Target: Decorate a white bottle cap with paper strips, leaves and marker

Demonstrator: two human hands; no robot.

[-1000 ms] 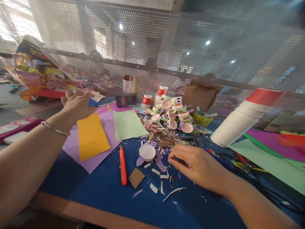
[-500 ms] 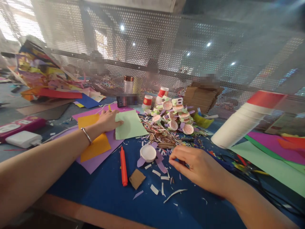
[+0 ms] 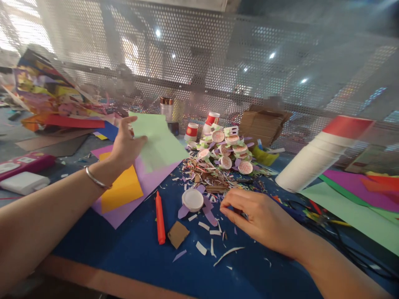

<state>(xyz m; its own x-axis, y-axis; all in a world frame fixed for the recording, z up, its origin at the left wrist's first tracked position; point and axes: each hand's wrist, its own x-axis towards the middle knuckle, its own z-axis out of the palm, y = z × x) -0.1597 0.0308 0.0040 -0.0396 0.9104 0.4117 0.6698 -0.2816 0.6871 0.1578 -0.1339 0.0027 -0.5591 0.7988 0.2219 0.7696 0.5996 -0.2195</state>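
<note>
My left hand [image 3: 126, 141], with a bangle at the wrist, grips the left edge of a pale green sheet of paper [image 3: 158, 143], lifted above the purple paper [image 3: 124, 216] and the orange paper [image 3: 120, 191]. On the blue table rests my right hand [image 3: 249, 211], its fingers curled; a small dark bit shows under them, too hidden to name. Beside its fingertips lies a white cup base [image 3: 192, 200] with purple paper pieces sticking out. A red marker [image 3: 160, 218] and a cardboard square [image 3: 178, 234] lie between my hands.
A pile of small cup-and-paper crafts [image 3: 227, 149] stands behind paper scraps [image 3: 212, 178]. To the right are stacked paper cups [image 3: 321, 153], coloured sheets and black cables [image 3: 339, 245]. At left lie a white charger [image 3: 25, 182] and a pink power strip [image 3: 28, 164]. A perforated screen [image 3: 193, 62] rises behind.
My left hand has raised the green sheet off the paper stack, moving it up and to the left. My right hand has stayed in place.
</note>
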